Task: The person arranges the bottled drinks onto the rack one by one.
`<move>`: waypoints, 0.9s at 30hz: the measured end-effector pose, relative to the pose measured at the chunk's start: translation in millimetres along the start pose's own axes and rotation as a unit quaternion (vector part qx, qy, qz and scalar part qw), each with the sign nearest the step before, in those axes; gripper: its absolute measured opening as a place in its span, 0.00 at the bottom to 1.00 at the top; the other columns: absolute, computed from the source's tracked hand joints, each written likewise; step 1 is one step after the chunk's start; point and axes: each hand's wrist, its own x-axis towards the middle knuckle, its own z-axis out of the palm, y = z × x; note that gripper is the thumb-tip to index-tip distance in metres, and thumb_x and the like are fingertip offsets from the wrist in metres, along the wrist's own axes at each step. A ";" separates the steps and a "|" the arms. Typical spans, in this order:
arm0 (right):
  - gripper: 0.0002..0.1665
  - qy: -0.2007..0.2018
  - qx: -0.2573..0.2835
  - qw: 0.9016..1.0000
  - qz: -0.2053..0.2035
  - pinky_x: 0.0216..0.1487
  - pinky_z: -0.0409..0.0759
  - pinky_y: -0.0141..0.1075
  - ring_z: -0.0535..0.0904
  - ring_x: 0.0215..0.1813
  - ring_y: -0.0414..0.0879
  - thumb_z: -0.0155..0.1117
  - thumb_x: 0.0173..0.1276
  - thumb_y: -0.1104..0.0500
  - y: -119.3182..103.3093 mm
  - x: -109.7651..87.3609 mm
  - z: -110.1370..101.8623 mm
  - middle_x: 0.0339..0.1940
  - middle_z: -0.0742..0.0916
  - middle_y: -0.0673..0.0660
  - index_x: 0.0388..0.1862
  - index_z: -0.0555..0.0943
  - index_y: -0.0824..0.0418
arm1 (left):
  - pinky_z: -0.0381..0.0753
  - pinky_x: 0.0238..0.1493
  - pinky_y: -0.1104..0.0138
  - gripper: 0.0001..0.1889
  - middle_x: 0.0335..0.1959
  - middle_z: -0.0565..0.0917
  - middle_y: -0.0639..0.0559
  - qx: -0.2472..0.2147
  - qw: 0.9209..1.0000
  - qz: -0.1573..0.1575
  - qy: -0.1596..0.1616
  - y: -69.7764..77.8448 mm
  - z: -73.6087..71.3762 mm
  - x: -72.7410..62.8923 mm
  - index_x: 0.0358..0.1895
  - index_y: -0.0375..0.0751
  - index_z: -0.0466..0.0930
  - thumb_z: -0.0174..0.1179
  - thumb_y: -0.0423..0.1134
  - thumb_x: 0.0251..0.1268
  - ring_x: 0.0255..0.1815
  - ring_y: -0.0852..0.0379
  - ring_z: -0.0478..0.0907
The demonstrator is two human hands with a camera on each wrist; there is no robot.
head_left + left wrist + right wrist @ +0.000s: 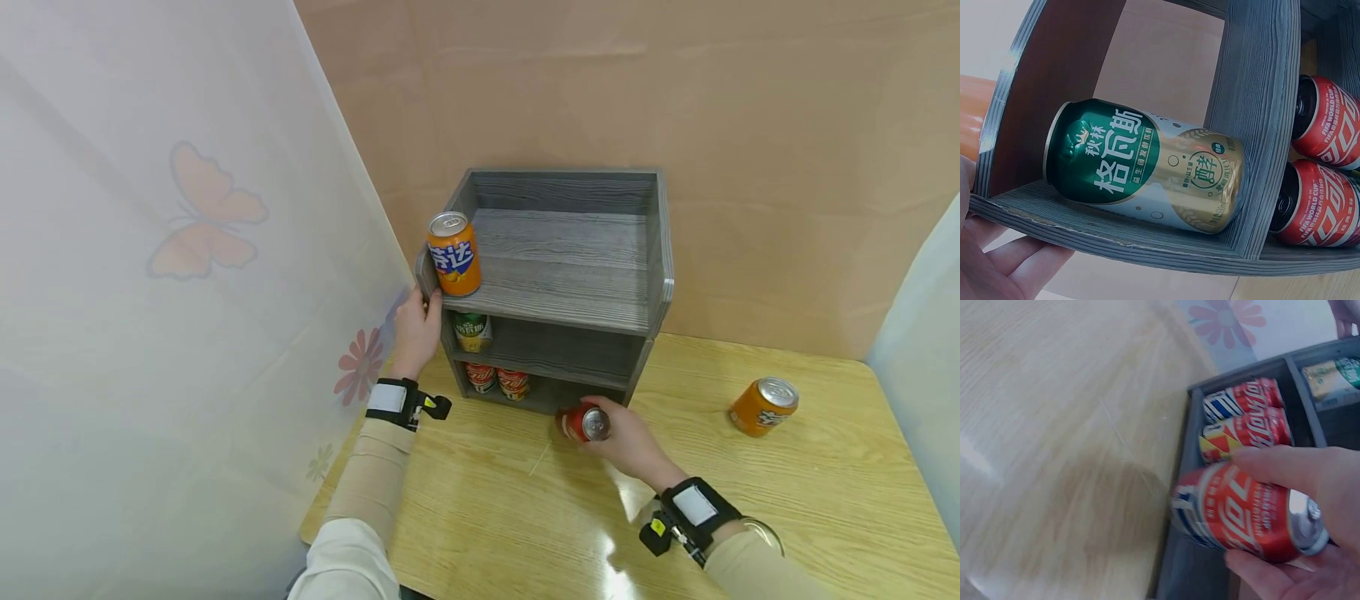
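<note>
A red can (1244,512) with white lettering, a blue-and-white striped band and a silver top tilts at the front of the gray shelf unit (562,258)'s bottom compartment, pinched between the right hand (628,442)'s thumb and fingers. The left hand (417,332) grips the unit's left side, fingers curled round it. Two other red cans (513,384) stand in that compartment, one green-and-gold can (473,332) above. Of two orange cans (454,258), one stands on top, one on the tabletop (480,500). The right forearm mostly hides a round metal rim (774,535), perhaps another can.
</note>
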 end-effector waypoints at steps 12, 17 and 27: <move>0.44 0.107 0.007 0.994 -0.005 0.55 0.78 0.58 0.79 0.59 0.66 0.80 0.54 0.69 8.0 18.9 39.7 0.61 0.79 0.71 0.69 0.72 0.67 | 0.82 0.44 0.49 0.16 0.48 0.84 0.35 -0.006 1.000 0.001 0.002 -1.3 0.4 0.6 0.54 0.30 0.78 0.50 0.41 0.82 0.46 0.41 0.84; 0.44 0.120 0.001 0.993 0.002 0.55 0.77 0.59 0.77 0.60 0.66 0.79 0.56 0.69 12.1 26.1 51.8 0.62 0.78 0.70 0.71 0.71 0.65 | 0.82 0.41 0.50 0.16 0.47 0.85 0.35 -0.003 1.000 0.001 0.003 -0.6 0.8 0.4 0.53 0.30 0.78 0.50 0.42 0.83 0.43 0.42 0.84; 0.44 0.127 0.001 0.992 0.004 0.53 0.78 0.60 0.78 0.58 0.68 0.78 0.58 0.69 18.9 34.4 61.1 0.61 0.78 0.72 0.72 0.70 0.65 | 0.81 0.39 0.51 0.16 0.46 0.85 0.35 -0.002 1.000 0.000 0.001 0.1 0.5 0.4 0.53 0.31 0.78 0.49 0.42 0.83 0.42 0.43 0.84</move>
